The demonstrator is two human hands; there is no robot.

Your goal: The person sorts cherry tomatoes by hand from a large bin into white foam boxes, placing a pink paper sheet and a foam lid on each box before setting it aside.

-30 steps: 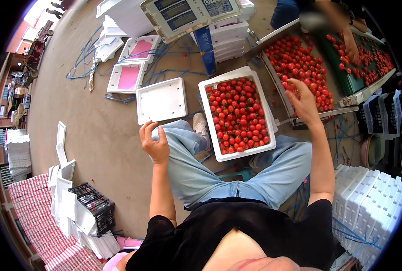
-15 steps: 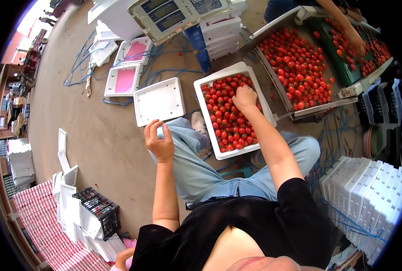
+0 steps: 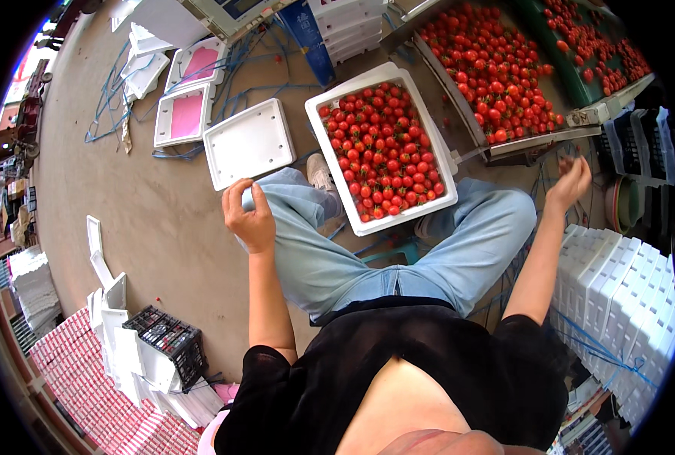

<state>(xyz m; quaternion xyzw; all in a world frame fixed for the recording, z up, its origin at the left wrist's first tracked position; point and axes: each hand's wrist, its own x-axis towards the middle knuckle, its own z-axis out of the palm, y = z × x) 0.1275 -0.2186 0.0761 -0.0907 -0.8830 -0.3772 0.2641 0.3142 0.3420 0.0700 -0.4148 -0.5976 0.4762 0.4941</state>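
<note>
A white foam box [image 3: 327, 155] full of small red cherry tomatoes [image 3: 383, 148] stands in front of me, between my lower legs. My left hand [image 3: 250, 218] hovers at my left knee, thumb and loosely bent fingers apart, with nothing visible in it. Just beyond it lies a white foam lid [image 3: 249, 144]. Out to the right of my right knee is my right hand [image 3: 570, 183], away from the box. Its fingers are apart and no tomato shows in it.
A sorting trough [image 3: 458, 102] holding loose tomatoes stands at the far right, beside a green belt [image 3: 572, 76]. White foam boxes [image 3: 618, 303] are stacked at my right. Blue straps [image 3: 231, 83] tangle on the ground. A black crate [image 3: 169, 345] sits at the left.
My right hand has left the tomatoes in the box and swung out to the right. The left hand stays near my knee. Another person's arm over the green belt is gone from view.
</note>
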